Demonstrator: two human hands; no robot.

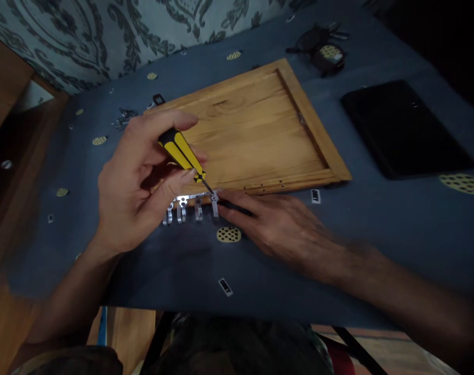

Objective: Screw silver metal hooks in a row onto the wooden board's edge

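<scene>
My left hand grips a yellow and black screwdriver by its handle, with the shaft slanting down to the right. Its tip reaches the rightmost hook of a shiny metal hook rail, which lies along the near edge of a framed wooden panel. At that same hook, my right hand pinches the end of the rail with thumb and forefinger. A dark strip shows between these fingers; I cannot make out what it is. Several small dark holes dot the panel's edge just right of the rail.
A black tablet-like slab lies on the blue patterned tablecloth at the right. Behind the panel are a dark bundle and, to the left, a small pile of metal pieces. Patterned wallpaper borders the table's far side.
</scene>
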